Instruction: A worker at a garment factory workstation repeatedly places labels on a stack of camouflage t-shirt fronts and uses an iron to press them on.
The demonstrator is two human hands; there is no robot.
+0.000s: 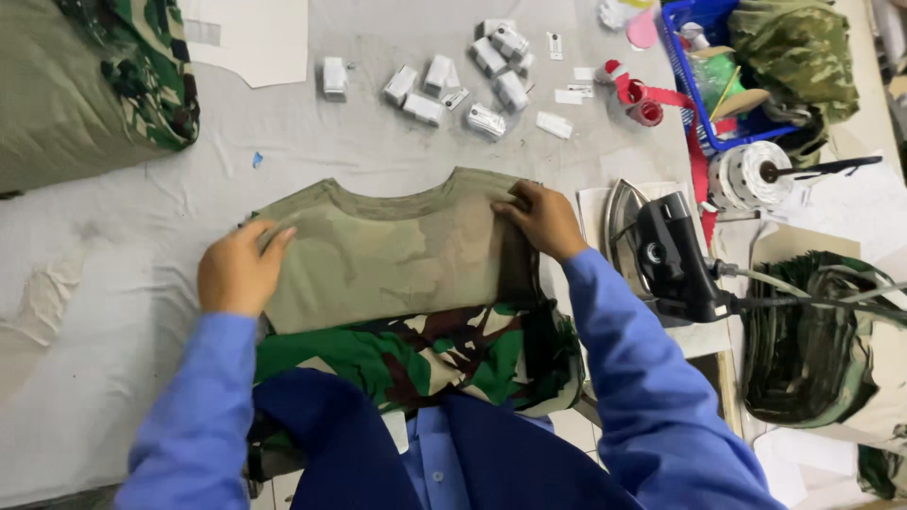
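Here we press the camouflage shirt (397,255) flat on the grey surface (113,312), just in front of our body. Our left hand (236,269) lies at 9 o'clock on the shirt's shoulder, fingers stretched out flat, so this grip is open and only pushes down. Our right hand (546,219) sits at 2 o'clock on the other shoulder; its fingertips curl over the edge of the cloth, and we judge this grip is closed on the shirt, pinching the fold.

As far as we can see, the upper half is already laid smooth with the pale inside turned up and the neckline at 12 o'clock. The lower half, in bright green, brown and cream patches, is bunched at 6 o'clock and hangs at the edge, so this part seems not yet arranged.

At 3 o'clock stands a black iron (661,255), near the right hand but not touching it. At 12 o'clock, well apart, lie small white packets (453,85)
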